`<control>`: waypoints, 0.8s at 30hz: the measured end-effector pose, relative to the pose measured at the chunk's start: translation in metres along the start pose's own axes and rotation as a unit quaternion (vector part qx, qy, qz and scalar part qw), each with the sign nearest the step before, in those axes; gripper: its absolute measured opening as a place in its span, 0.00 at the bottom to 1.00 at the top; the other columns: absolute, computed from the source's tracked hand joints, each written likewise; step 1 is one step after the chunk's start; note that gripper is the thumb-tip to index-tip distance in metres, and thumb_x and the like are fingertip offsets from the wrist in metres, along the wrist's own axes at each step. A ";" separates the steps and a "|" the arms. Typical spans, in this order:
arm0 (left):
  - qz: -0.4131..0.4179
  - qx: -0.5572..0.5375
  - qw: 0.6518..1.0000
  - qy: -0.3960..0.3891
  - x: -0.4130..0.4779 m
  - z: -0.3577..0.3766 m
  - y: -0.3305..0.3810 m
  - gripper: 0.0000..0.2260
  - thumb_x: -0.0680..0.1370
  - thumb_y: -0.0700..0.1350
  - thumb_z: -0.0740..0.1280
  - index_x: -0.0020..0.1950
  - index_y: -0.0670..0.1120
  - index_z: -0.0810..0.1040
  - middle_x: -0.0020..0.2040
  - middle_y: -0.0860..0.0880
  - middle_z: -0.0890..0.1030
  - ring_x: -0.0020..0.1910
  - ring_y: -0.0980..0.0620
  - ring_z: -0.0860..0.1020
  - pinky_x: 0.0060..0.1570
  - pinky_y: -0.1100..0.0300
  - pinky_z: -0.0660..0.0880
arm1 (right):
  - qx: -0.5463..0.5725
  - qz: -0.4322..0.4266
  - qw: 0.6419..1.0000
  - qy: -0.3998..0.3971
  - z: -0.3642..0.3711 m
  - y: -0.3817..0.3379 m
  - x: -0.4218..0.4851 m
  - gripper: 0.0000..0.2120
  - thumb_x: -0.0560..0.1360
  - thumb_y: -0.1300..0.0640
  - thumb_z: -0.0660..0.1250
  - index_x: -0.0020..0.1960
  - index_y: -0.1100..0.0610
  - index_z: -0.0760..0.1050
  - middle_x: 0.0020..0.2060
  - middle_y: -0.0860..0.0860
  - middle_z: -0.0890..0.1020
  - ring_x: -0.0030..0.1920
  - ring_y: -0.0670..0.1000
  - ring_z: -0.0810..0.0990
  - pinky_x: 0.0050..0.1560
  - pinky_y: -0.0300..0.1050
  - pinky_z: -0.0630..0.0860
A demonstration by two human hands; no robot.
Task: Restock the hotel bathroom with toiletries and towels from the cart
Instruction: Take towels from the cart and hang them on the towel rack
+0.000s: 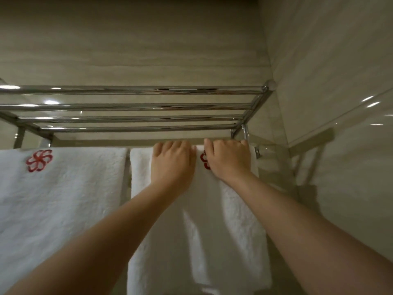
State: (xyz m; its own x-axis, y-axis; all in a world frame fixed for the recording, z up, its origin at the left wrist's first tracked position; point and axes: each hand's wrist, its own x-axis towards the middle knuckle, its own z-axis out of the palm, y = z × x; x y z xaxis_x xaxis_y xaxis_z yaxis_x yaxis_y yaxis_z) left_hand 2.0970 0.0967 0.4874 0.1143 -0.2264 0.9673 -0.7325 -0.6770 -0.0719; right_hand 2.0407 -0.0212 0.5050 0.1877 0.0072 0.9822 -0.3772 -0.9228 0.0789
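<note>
A white towel hangs over the bar under a chrome towel rack, on the right half. My left hand lies on its top fold, fingers curled over the bar edge. Beside it my right hand rests on the same fold, fingers hooked over the top, partly covering a red flower emblem. A second white towel with a fully visible red emblem hangs to the left.
The rack's upper shelf of several chrome bars holds nothing. Beige tiled walls meet in a corner at the right. A glass panel with a metal edge stands right of the rack.
</note>
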 end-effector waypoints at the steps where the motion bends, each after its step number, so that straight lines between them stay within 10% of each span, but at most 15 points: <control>1: -0.005 -0.008 1.000 -0.003 0.001 0.000 -0.003 0.17 0.81 0.53 0.47 0.53 0.49 0.73 0.54 0.49 0.77 0.57 0.50 0.73 0.62 0.56 0.61 | -0.001 -0.012 1.000 0.012 -0.002 0.001 0.000 0.29 0.81 0.46 0.44 0.46 0.58 0.81 0.42 0.58 0.84 0.45 0.58 0.80 0.54 0.50 0.67; 5: -0.019 -0.013 0.999 -0.024 0.012 -0.005 -0.011 0.20 0.82 0.53 0.47 0.57 0.47 0.76 0.55 0.46 0.80 0.55 0.47 0.75 0.60 0.53 0.64 | 0.020 -0.050 0.999 0.010 -0.009 0.011 0.002 0.28 0.81 0.46 0.46 0.41 0.58 0.80 0.34 0.56 0.82 0.36 0.58 0.79 0.37 0.45 0.65; 13: -0.030 -0.003 0.997 -0.071 0.023 -0.012 -0.016 0.19 0.82 0.53 0.47 0.45 0.48 0.74 0.41 0.46 0.76 0.39 0.47 0.73 0.42 0.56 0.65 | 0.073 -0.023 0.988 -0.133 -0.019 0.018 0.014 0.24 0.81 0.46 0.46 0.35 0.55 0.70 0.36 0.52 0.75 0.41 0.55 0.74 0.44 0.47 0.65; 24: 0.014 0.018 0.990 -0.137 0.002 -0.030 -0.008 0.20 0.81 0.53 0.52 0.71 0.48 0.62 0.71 0.48 0.67 0.70 0.48 0.63 0.70 0.49 0.55 | 0.031 -0.080 0.985 -0.148 -0.045 0.022 -0.011 0.18 0.82 0.50 0.48 0.68 0.52 0.66 0.65 0.49 0.72 0.67 0.52 0.65 0.66 0.49 0.58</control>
State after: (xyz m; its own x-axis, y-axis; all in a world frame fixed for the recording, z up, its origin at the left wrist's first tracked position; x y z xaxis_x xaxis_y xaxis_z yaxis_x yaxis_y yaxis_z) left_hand 2.0832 0.1229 0.4970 0.2763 -0.4236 0.8627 -0.7135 -0.6918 -0.1111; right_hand 1.9889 -0.0245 0.5035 0.4995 0.0501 0.8649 -0.2664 -0.9411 0.2084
